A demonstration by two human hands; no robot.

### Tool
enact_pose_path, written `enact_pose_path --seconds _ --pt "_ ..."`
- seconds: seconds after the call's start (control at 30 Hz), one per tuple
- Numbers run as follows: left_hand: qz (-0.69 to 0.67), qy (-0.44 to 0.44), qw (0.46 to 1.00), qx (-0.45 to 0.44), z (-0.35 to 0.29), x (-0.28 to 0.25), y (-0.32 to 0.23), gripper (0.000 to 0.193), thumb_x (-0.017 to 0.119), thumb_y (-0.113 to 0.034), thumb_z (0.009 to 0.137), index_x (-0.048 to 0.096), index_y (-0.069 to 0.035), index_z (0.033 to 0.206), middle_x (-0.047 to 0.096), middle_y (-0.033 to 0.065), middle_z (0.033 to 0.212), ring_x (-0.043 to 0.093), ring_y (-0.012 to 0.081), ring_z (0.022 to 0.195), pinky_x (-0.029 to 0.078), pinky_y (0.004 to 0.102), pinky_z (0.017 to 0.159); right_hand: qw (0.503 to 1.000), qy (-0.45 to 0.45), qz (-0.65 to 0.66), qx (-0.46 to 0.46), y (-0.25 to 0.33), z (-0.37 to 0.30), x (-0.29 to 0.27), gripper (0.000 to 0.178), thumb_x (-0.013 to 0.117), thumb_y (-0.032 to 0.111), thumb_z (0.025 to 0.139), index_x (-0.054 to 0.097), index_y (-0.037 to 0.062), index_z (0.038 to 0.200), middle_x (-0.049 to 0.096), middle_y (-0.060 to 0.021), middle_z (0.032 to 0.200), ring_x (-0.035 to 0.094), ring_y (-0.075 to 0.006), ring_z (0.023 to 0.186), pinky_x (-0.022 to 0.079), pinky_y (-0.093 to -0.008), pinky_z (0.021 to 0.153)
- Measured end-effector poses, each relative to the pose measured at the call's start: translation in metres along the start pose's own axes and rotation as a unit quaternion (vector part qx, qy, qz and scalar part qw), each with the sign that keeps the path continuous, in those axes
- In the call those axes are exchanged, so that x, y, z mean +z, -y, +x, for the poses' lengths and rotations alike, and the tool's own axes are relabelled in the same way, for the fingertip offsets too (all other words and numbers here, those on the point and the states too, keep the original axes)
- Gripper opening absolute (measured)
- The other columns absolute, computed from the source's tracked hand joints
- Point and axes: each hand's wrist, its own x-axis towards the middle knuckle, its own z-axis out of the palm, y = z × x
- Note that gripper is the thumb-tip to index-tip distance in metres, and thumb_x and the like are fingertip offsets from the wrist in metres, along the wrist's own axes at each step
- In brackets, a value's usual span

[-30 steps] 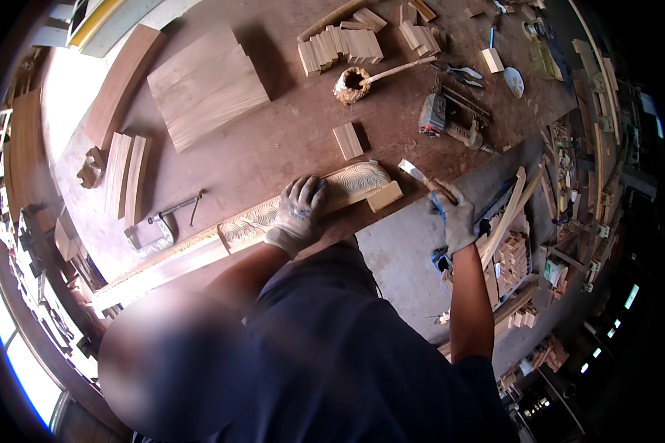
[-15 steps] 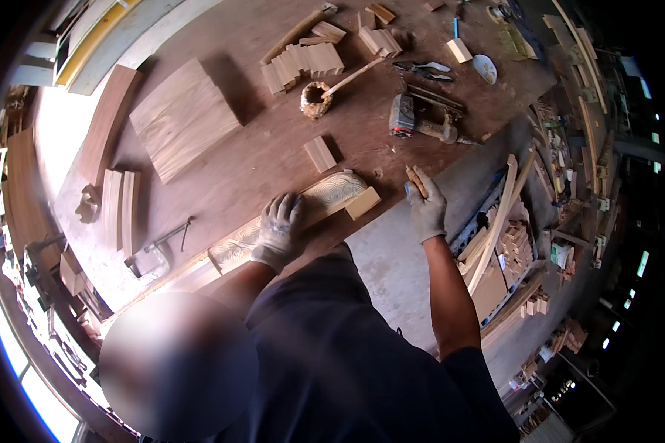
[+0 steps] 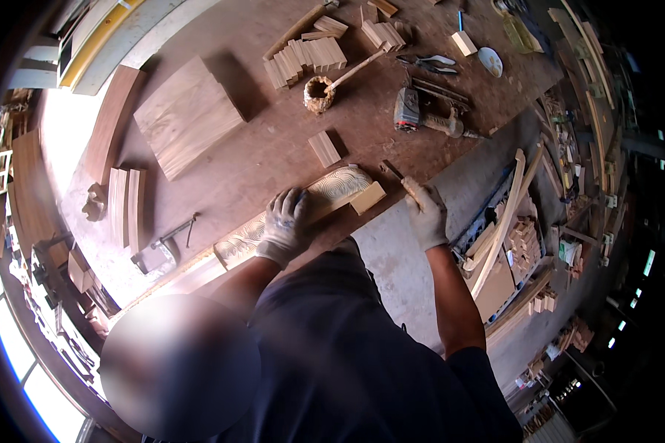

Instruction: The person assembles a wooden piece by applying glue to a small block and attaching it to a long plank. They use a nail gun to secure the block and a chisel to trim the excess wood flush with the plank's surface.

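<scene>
A long narrow wooden board with swirling lines over its top lies along the bench's near edge. My left hand, in a pale glove, lies over its middle, fingers stretched across it. My right hand, also gloved, is closed around the wooden handle of a chisel. The chisel's dark blade points up and left, beyond the board's right end and apart from it. A small pale block sits against the board's near side at that end. Another small wood block lies just behind the board.
A nail gun, pliers and a crusted pot with a stick stand farther back. Stacked wood blocks lie behind them. A square panel and a clamp are at left. Wooden strips stand right of the bench.
My right hand has turned the chisel, so more of its dark blade shows, pointing up-left toward the bench. My left hand stays on the board. The whole view has shifted slightly.
</scene>
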Motion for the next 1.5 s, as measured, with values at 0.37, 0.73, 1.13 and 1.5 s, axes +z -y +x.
enact_pose_path --seconds 0.37,0.73,1.13,1.5 --pt "0.016 0.024 1.0 -0.005 -0.003 -0.002 0.002 0.081 0.082 -0.04 0.081 0.056 -0.003 0.148 0.055 0.024 0.15 0.051 0.0461 0.14 0.04 0.0597 0.118 0.976 0.147 -0.153 -0.046 -0.02 -0.018 -0.014 0.055 0.06 -0.004 0.089 0.072 0.0179 0.138 0.069 -0.0146 0.107 0.071 -0.0372 0.098 0.058 -0.0472 0.085" --pt "-0.02 0.0 1.0 0.006 -0.002 -0.009 0.002 0.076 0.081 -0.039 0.083 0.056 -0.002 0.145 0.057 0.0243 0.147 0.053 0.0451 0.139 0.042 0.059 0.117 0.993 0.109 -0.029 0.031 0.025 0.006 -0.075 0.038 0.066 0.0 0.097 0.073 0.0056 0.134 0.078 -0.0128 0.119 0.075 -0.0263 0.109 0.058 -0.0369 0.097" --pt "-0.026 0.008 1.0 0.004 -0.008 -0.003 0.009 0.08 0.081 -0.047 0.084 0.057 -0.002 0.146 0.055 0.0249 0.15 0.05 0.0463 0.142 0.039 0.0599 0.12 0.939 0.319 0.043 0.12 0.111 0.096 -0.043 0.03 0.077 0.015 0.097 0.075 -0.0032 0.12 0.08 -0.0105 0.11 0.073 -0.0134 0.101 0.058 -0.0304 0.09" --pt "-0.037 0.015 0.999 -0.007 -0.007 -0.008 0.006 0.083 0.08 -0.052 0.085 0.057 -0.002 0.146 0.054 0.0247 0.152 0.048 0.0458 0.144 0.039 0.0595 0.121 0.9 0.426 0.018 0.088 0.093 0.11 -0.008 0.024 0.073 0.01 0.096 0.076 -0.0028 0.116 0.078 -0.0077 0.106 0.07 -0.0117 0.097 0.058 -0.0309 0.089"
